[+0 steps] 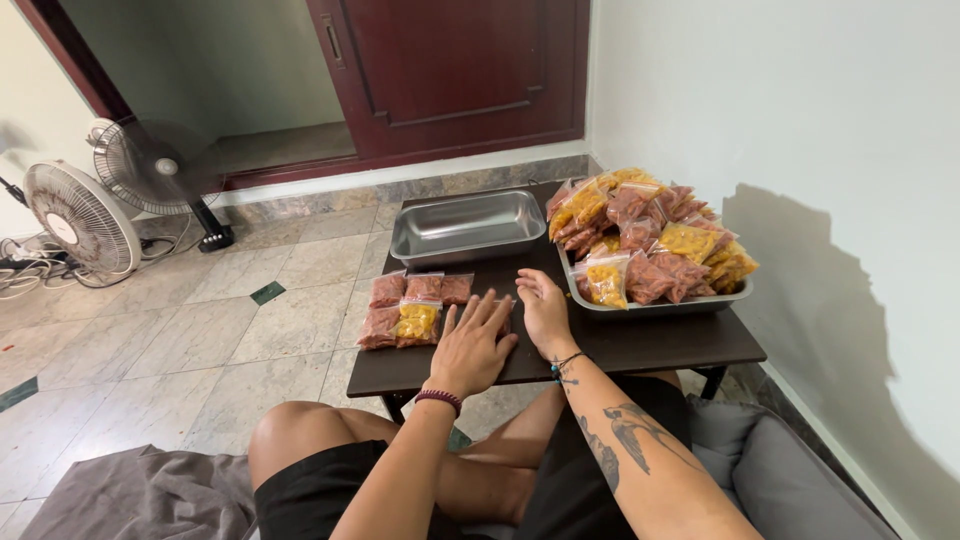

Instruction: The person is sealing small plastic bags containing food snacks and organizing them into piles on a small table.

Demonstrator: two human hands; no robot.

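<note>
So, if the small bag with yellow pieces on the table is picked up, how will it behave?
The yellow bag is probably floppy: thin clear plastic around loose pieces, so it may sag. It looks light, being small and flat. The glossy film may feel a little slippery. It lies flat, so rolling seems unlikely.

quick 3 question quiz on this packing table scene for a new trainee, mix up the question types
1. True or false: the steel tray at the far side of the table is piled with bags.
2. Which hand lies closer to the heaped tray? A left hand B right hand
3. Fill in: among the small group of sealed bags on the table, one yellow bag lies beside the ___ hand.

Key
1. False: it is empty.
2. B: the right hand rests flat just beside it.
3. Left: the left hand lies flat next to it.
</note>
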